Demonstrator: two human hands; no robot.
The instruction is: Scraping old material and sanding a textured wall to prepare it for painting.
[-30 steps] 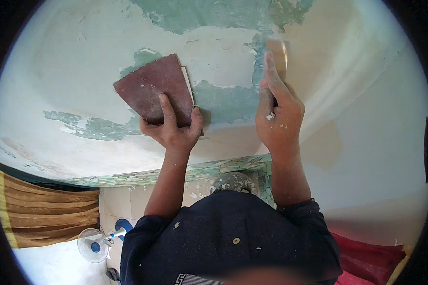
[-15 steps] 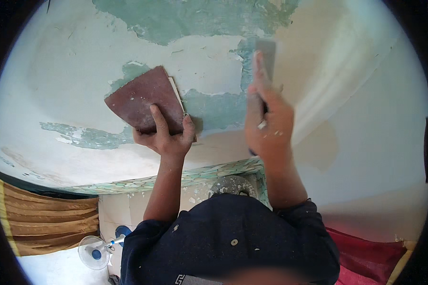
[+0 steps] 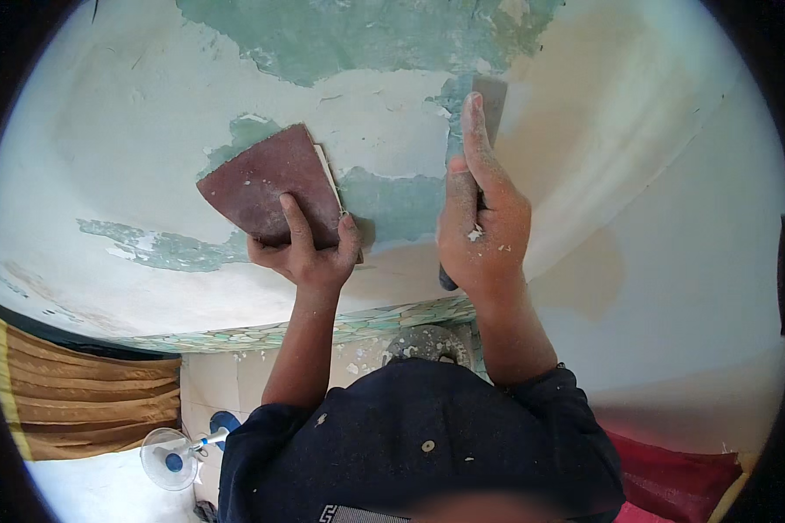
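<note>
Folded brown sandpaper (image 3: pixel 266 179) is in my left hand (image 3: pixel 310 253), which holds it up before the wall with fingers and thumb along its lower part. A pale inner layer shows at its right edge. My right hand (image 3: pixel 488 227) is closed round the dark handle of a scraper (image 3: pixel 493 105), its index finger stretched along the flat grey blade. That blade points up at the edge of a green bared patch; whether it touches the wall I cannot tell. White dust and flakes stick to my right hand. The wall (image 3: pixel 375 109) has pale paint peeled away in ragged green patches.
A stone-patterned band (image 3: pixel 270 334) runs along the wall's foot. Paint flakes lie on the tiled floor (image 3: pixel 235 370) and round a grey round object (image 3: pixel 427 338). A fan (image 3: pixel 170 459) and gold curtain (image 3: pixel 105 405) are lower left, red cloth (image 3: pixel 672 471) lower right.
My right hand has shifted slightly left and turned a little with the scraper, and it is less blurred now. My left hand and the sandpaper have barely moved.
</note>
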